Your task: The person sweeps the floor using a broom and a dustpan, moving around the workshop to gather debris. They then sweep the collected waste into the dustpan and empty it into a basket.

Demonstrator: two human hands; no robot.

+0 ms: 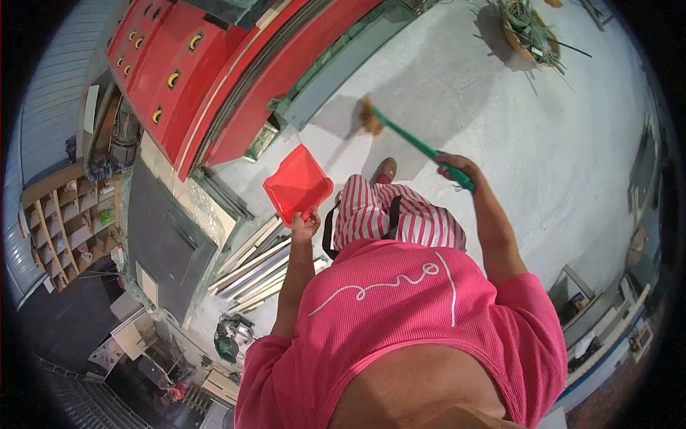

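Observation:
My left hand (306, 224) is closed round the short handle of a red dustpan (299, 186), whose flat pan is tipped up in front of it. In my right hand (458, 169) is the green handle of a brush (414, 141), with the fingers wrapped round it. The brush's tan bristles, slightly blurred, hang above the grey floor (457, 79), left of and ahead of that hand. Dustpan and brush are apart. Whether the dustpan holds anything cannot be made out.
A red machine (243, 121) with yellow-marked panels stands at the upper left. Long strips (261, 264) lie on the left. A round container (525, 32) of green scraps sits at the upper right. Wooden shelving (68, 222) is at far left; one shoe (385, 170) shows below.

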